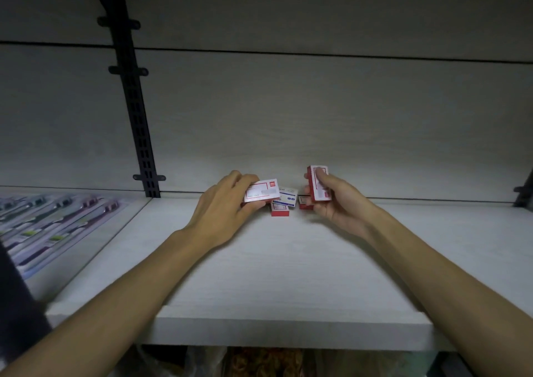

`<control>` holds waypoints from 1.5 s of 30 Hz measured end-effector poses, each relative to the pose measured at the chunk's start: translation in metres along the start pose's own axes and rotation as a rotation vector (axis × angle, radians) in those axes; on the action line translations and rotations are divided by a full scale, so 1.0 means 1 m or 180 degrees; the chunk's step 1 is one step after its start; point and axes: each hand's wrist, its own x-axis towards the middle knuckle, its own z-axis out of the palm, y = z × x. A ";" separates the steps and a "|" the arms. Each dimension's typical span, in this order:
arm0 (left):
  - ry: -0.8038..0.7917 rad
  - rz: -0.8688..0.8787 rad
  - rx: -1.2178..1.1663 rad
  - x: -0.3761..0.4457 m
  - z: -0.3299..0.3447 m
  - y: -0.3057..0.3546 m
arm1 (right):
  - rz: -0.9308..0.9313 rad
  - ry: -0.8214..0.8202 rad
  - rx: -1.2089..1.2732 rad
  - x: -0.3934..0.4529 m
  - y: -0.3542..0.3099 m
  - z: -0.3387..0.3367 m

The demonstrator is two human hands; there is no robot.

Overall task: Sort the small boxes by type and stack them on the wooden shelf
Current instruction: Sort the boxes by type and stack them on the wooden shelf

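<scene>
Left hand point(227, 203): grips a white box with red border point(262, 190), face up, held low over the wooden shelf point(288, 275).
Right hand point(331, 200): holds a red-and-white box point(317, 183) upright, fingers curled round it.
Between the hands: a blue-and-white box point(285, 198) lying atop a red box point(280, 211); another red box point(304, 203) just beside the right hand.
Far left: flat packs of small items point(54, 221) on the neighbouring shelf.
Back wall: pale panels, black slotted upright point(138, 117).
</scene>
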 end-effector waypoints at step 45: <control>-0.0514 0.1128 0.0135 -0.042 0.052 0.443 | -0.0636 0.1116 -0.0703 -0.405 -0.073 -0.270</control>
